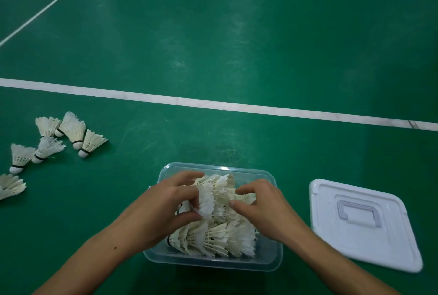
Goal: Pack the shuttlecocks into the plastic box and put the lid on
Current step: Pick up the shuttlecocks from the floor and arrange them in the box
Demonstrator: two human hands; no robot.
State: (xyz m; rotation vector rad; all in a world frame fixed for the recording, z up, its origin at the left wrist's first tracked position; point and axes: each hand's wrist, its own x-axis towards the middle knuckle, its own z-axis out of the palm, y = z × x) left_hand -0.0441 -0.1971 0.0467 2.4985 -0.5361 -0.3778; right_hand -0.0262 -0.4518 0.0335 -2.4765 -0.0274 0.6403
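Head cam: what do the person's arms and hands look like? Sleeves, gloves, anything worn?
Both forearms are bare as far as the frame shows; no sleeve edge is in view. The left hand and right hand wear no gloves, and no rings, watch or wristband show. The left forearm carries a small dark mole. Fingernails look short and unpainted.

The clear rectangular plastic box (214,262) sits on the green court floor (237,33) right in front of me, packed with white feather shuttlecocks (220,235), my left hand (166,207) and right hand (260,209) on top of them. The white plastic lid with its handle (362,223) lies just right of the box. More loose white feather shuttlecocks (71,132) lie well off to my left, nearer me than the white court line (213,103).
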